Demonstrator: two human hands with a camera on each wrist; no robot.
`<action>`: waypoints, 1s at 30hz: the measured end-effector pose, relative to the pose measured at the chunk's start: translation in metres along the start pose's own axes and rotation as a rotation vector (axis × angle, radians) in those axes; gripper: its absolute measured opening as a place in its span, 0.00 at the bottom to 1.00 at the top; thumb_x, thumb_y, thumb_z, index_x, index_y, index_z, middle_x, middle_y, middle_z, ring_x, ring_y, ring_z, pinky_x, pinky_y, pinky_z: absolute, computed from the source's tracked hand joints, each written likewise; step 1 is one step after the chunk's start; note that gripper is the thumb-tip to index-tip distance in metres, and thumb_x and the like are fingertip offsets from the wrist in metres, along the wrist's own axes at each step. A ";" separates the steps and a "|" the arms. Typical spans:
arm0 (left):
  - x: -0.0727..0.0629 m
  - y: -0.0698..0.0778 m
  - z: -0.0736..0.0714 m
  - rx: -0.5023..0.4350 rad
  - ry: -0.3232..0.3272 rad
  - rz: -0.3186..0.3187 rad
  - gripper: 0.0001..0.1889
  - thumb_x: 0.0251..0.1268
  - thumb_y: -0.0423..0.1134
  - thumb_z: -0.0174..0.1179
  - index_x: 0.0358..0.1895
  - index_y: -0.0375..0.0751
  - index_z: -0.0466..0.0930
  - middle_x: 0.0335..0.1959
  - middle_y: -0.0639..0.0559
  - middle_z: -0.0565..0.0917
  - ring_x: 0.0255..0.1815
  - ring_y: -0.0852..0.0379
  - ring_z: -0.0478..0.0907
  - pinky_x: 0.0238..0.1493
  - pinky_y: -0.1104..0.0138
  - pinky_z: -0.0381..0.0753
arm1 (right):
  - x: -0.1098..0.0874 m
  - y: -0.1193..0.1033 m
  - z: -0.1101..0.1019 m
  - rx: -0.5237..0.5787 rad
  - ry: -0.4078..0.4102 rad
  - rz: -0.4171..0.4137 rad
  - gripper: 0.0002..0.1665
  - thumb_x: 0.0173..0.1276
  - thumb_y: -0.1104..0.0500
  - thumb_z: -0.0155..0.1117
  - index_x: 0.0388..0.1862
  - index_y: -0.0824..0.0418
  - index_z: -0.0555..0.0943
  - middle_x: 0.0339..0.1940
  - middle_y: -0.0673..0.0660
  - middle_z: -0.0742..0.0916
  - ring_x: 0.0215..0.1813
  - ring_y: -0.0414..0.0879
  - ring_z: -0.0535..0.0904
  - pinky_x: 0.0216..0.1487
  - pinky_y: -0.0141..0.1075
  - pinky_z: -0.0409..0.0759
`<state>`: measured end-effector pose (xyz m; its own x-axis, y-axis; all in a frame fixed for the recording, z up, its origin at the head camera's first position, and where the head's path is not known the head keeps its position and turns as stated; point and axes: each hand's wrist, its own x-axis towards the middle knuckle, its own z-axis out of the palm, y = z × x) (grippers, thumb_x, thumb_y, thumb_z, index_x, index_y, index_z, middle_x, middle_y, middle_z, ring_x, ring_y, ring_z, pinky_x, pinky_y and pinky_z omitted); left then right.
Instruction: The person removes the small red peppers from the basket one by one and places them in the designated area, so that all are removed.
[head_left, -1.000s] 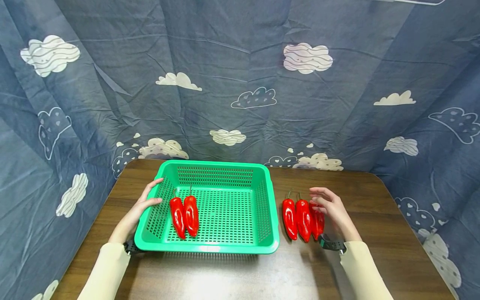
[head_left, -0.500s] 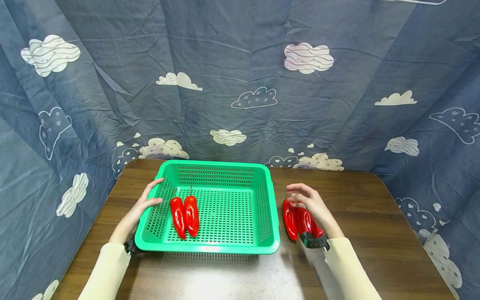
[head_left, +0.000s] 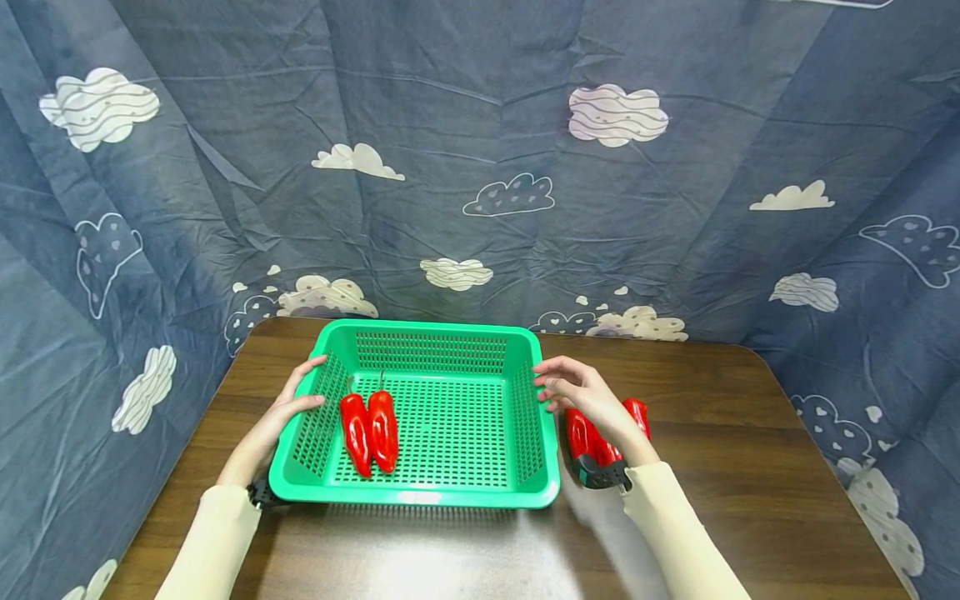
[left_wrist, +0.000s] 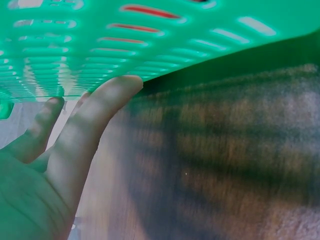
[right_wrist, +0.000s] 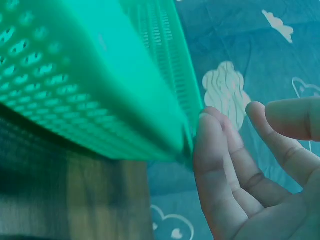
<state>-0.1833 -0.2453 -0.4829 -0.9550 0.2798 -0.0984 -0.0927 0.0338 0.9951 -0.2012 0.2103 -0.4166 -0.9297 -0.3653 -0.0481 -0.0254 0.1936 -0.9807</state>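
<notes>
Left of centre, the slotted rectangular plastic basket (head_left: 420,497) is green, the long glossy peppers (head_left: 383,433) inside it red, the wood-grained table (head_left: 720,400) at lower right brown, the long sleeves (head_left: 213,542) cream, and the creased cloth backdrop (head_left: 480,233) across the top grey-blue with white clouds (head_left: 617,115), some striped or dotted.

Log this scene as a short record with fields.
Basket: green, on the table
Peppers inside: two, red, side by side in the left half
Peppers outside: three, red, right of the basket, partly hidden
Left hand: at the basket's left side
Right hand: at the basket's right side, holding no pepper
Cloth: blue, cloud print, behind the table
</notes>
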 end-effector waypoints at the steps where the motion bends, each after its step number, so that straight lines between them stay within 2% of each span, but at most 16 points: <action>1: 0.000 0.000 0.000 0.002 0.000 -0.001 0.33 0.72 0.36 0.46 0.76 0.56 0.44 0.73 0.43 0.42 0.58 0.42 0.62 0.49 0.56 0.72 | 0.001 -0.002 0.002 -0.007 -0.013 -0.004 0.19 0.71 0.65 0.52 0.57 0.74 0.71 0.49 0.71 0.79 0.44 0.60 0.80 0.42 0.44 0.80; 5: 0.001 0.000 0.000 0.004 -0.004 -0.003 0.33 0.72 0.36 0.45 0.76 0.56 0.44 0.73 0.43 0.41 0.58 0.42 0.62 0.49 0.56 0.72 | 0.006 -0.009 0.012 -0.012 -0.052 -0.006 0.17 0.72 0.65 0.52 0.56 0.72 0.73 0.48 0.64 0.81 0.42 0.54 0.80 0.42 0.46 0.80; 8: 0.001 0.000 0.000 0.024 -0.001 0.004 0.33 0.72 0.36 0.45 0.76 0.54 0.43 0.74 0.43 0.40 0.60 0.41 0.60 0.50 0.56 0.71 | 0.010 -0.015 0.020 -0.018 -0.071 -0.002 0.16 0.72 0.65 0.52 0.56 0.71 0.73 0.47 0.63 0.81 0.42 0.51 0.81 0.45 0.52 0.79; 11: 0.001 0.000 0.000 0.045 0.003 0.006 0.33 0.72 0.37 0.45 0.76 0.53 0.43 0.74 0.44 0.38 0.63 0.40 0.56 0.52 0.55 0.68 | 0.015 -0.020 0.028 -0.036 -0.089 -0.008 0.17 0.72 0.65 0.52 0.56 0.72 0.73 0.47 0.65 0.81 0.41 0.50 0.81 0.47 0.56 0.77; 16: 0.001 0.000 -0.001 0.070 0.005 0.004 0.33 0.72 0.37 0.45 0.76 0.53 0.43 0.75 0.46 0.36 0.67 0.39 0.48 0.56 0.53 0.63 | 0.024 -0.023 0.041 -0.054 -0.128 -0.015 0.18 0.72 0.65 0.52 0.58 0.73 0.72 0.50 0.69 0.80 0.41 0.52 0.81 0.49 0.58 0.75; 24: 0.001 -0.001 -0.001 0.024 -0.002 -0.014 0.32 0.73 0.38 0.45 0.76 0.57 0.44 0.73 0.44 0.40 0.60 0.40 0.60 0.51 0.56 0.71 | 0.038 -0.022 0.061 -0.051 -0.176 0.001 0.18 0.73 0.63 0.53 0.58 0.70 0.73 0.51 0.69 0.79 0.45 0.62 0.79 0.51 0.60 0.73; 26: 0.000 -0.001 -0.001 0.010 -0.007 -0.019 0.32 0.73 0.38 0.45 0.76 0.58 0.44 0.73 0.44 0.41 0.59 0.40 0.62 0.50 0.55 0.72 | 0.040 -0.022 0.065 -0.038 -0.186 0.007 0.18 0.73 0.64 0.52 0.58 0.71 0.73 0.51 0.69 0.80 0.47 0.67 0.77 0.50 0.59 0.73; 30: -0.001 0.000 -0.001 -0.030 -0.020 -0.034 0.32 0.73 0.39 0.45 0.76 0.61 0.43 0.72 0.42 0.43 0.56 0.38 0.65 0.48 0.52 0.74 | 0.045 -0.019 0.074 -0.036 -0.201 0.021 0.18 0.73 0.65 0.50 0.58 0.72 0.72 0.51 0.72 0.79 0.49 0.70 0.75 0.50 0.57 0.75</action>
<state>-0.1824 -0.2466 -0.4833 -0.9452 0.2984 -0.1323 -0.1340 0.0151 0.9909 -0.2155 0.1227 -0.4145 -0.8384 -0.5342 -0.1084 -0.0236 0.2344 -0.9719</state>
